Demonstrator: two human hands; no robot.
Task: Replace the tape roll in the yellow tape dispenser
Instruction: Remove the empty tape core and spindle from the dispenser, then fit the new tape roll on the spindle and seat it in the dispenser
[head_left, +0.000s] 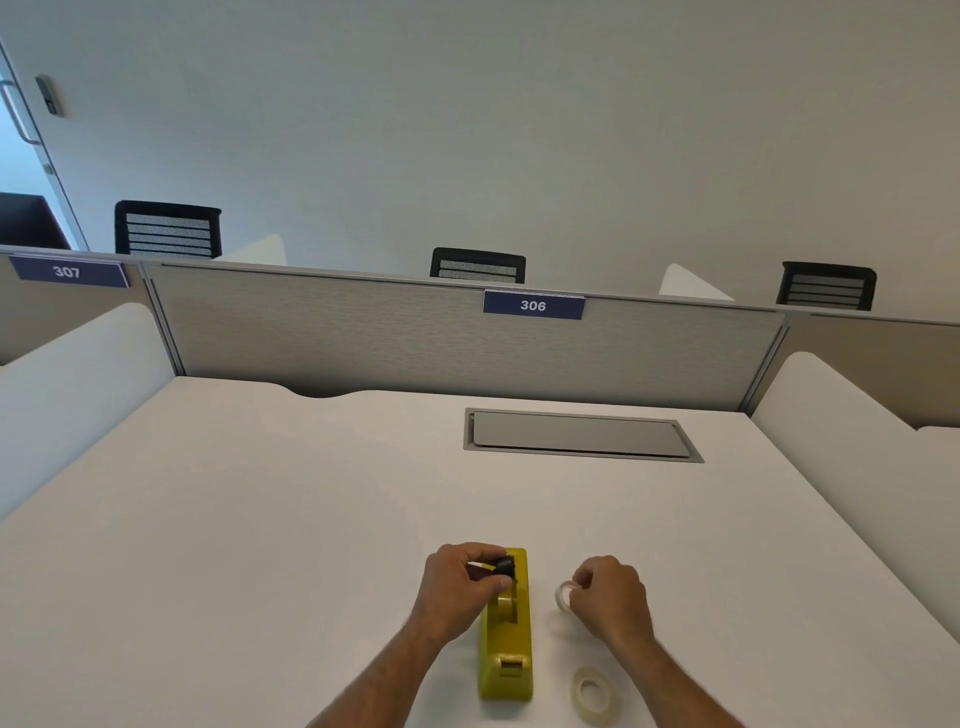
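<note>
The yellow tape dispenser (506, 644) lies lengthwise on the white desk (260, 519), its cutter end toward me. My left hand (460, 584) pinches a black spool hub (504, 566) just above the dispenser's far end. To the right, my right hand (610, 597) holds a small clear tape roll (563, 596) upright on the desk surface. A second, wider clear tape roll (594, 695) lies tilted on the desk near the front edge, right of the dispenser, untouched.
A grey cable hatch (582, 435) is set into the desk further back. A grey partition (415, 338) with a "306" label closes the far side. White side dividers (78, 384) flank the desk. Black chairs stand beyond.
</note>
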